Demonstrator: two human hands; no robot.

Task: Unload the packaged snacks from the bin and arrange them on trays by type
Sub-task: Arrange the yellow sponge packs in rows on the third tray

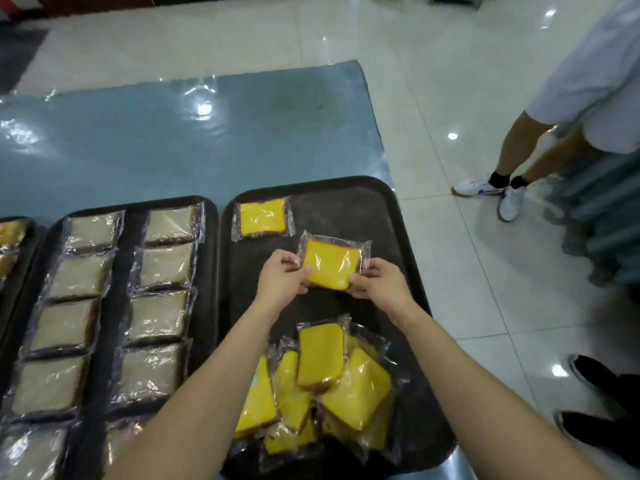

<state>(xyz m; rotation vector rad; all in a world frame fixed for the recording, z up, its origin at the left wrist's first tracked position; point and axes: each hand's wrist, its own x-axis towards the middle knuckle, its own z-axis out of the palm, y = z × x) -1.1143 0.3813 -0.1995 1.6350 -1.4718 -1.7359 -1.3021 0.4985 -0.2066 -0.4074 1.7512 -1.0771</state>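
A: Right tray [346,209], status?
B: One pack [262,217] laid, far-left corner. Second pack [330,268] mid-tray, pinched by left grip [280,282] and right grip [381,285]. Heap [322,393] at near edge unsorted. Left tray [209,289] looks full.

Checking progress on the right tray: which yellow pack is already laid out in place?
The pack at the tray's far-left corner, flat and alone. The left hand and right hand hold a second pack; the heap lies at the near end.
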